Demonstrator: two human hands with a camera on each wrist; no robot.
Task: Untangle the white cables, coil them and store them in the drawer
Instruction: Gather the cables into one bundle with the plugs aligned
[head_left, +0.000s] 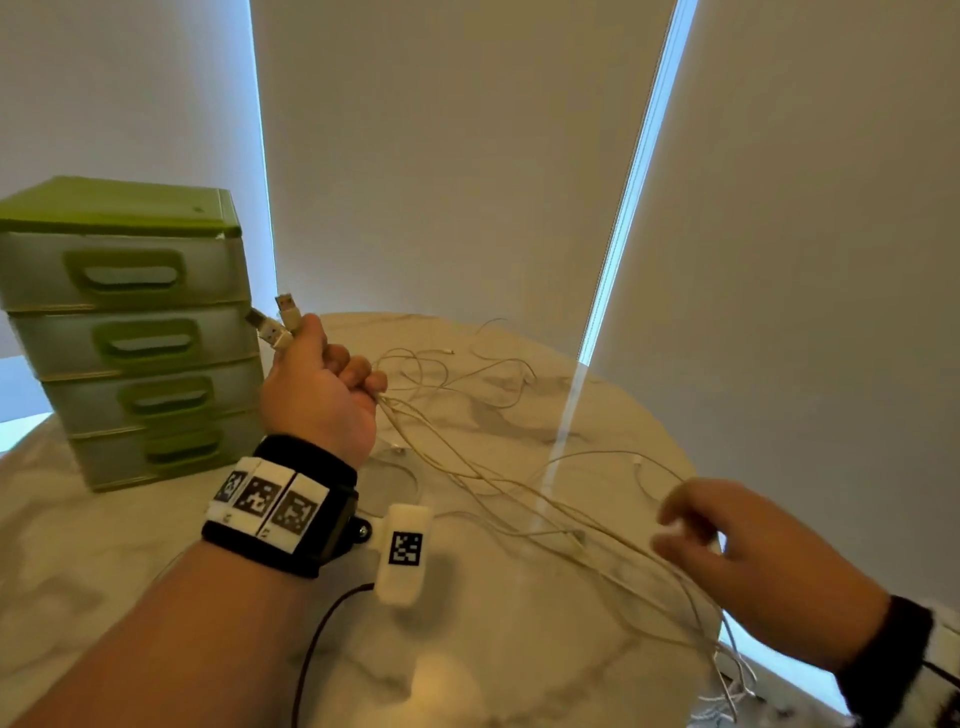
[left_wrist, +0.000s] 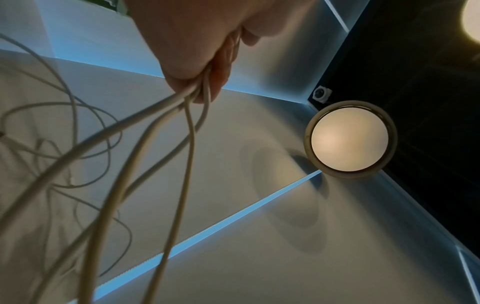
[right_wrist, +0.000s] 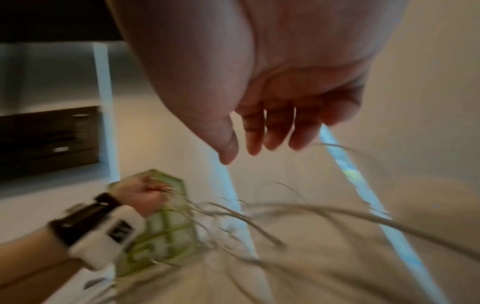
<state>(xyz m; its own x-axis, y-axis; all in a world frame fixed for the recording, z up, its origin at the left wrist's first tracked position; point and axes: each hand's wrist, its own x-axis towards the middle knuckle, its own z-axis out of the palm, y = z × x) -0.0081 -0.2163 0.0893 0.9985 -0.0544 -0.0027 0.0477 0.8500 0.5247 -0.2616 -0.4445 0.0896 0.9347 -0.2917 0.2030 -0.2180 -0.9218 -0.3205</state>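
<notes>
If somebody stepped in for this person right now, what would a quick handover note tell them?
Left hand: grips the plug ends of the white cables, raised above the table.
Right hand: fingers loose; blurred, so any hold on the strands is unclear.
Cables: tangled loops trail over the table and off its right edge.
Green drawer unit: all four drawers look closed.
Done: plugs gathered. Left: untangle, coil, store.

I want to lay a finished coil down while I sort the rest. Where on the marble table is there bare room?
Bare patches on the round marble table: the near left, in front of the green drawer unit, and the near edge under the left hand's forearm. Crowded: the white cables loop over the middle and far side, trailing off the right edge below the right hand.
</notes>
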